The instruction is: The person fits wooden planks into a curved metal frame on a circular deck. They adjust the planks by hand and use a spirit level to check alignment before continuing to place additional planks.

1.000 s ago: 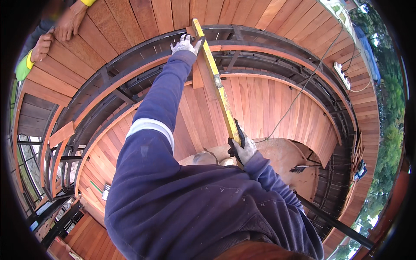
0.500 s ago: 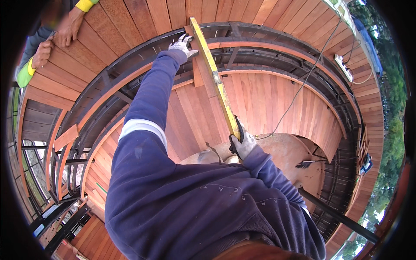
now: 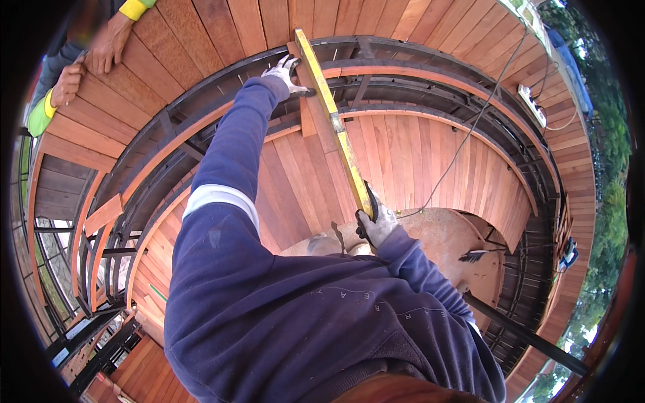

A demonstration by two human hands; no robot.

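A long yellow spirit level [image 3: 329,101] runs from the upper deck edge down toward me. My right hand [image 3: 381,221], in a white glove with dark fingers, is closed around its near end. Beneath the level's far part, a narrow wooden board [image 3: 308,115] spans the gap between the curved rails. My left hand [image 3: 282,74], gloved too, is beside that board and the level, fingers spread and thumb stretched toward the board's edge. Whether its fingertips press on the board is hard to make out.
Another person's hands [image 3: 111,47] rest on the upper wooden deck [image 3: 175,40] at far left. Dark curved metal framing [image 3: 430,84] lies open between the deck tiers. A cable [image 3: 463,141] trails down from the white power strip [image 3: 532,106] at right. A dark post [image 3: 524,332] slants at lower right.
My left hand's fingers have spread wider, the thumb now reaching lower toward the board. The level and my right hand stay almost still.
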